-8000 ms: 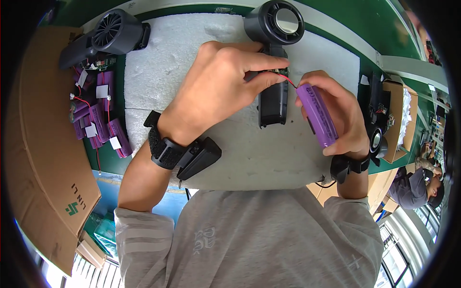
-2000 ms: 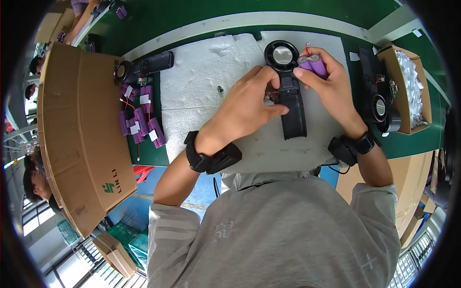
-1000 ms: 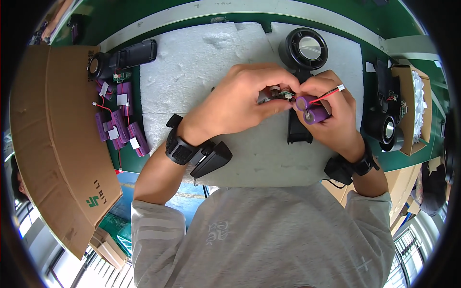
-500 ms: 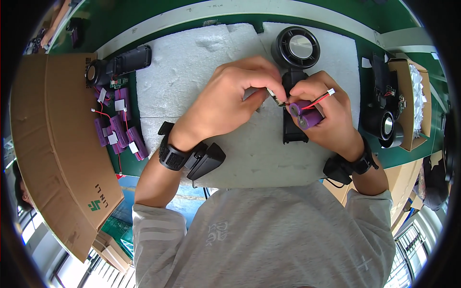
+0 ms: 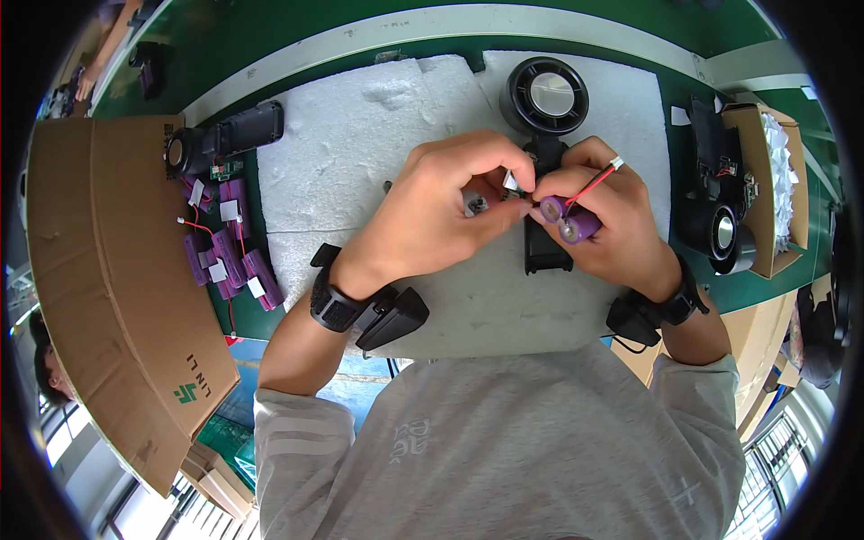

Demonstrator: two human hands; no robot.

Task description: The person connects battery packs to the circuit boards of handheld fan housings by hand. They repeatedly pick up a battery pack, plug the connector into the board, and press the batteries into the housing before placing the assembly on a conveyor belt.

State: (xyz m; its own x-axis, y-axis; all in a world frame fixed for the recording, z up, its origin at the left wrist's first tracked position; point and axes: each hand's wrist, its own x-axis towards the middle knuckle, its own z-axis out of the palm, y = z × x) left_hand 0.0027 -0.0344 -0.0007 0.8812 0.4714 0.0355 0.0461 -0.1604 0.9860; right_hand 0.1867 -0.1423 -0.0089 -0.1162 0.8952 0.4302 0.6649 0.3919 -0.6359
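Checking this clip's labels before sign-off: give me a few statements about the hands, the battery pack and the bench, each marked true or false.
1. The right hand holds a purple battery pack. True.
2. The pack's wire is blue. False: it is red, ending in a white plug.
3. The left hand rests flat on the foam mat. False: it is raised, its fingertips pinched at the pack and the black fan.
4. More purple packs lie left of the mat. True.
5. The cardboard box on the right holds purple packs. False: it holds white material.
6. Both wrists wear black bands. True.
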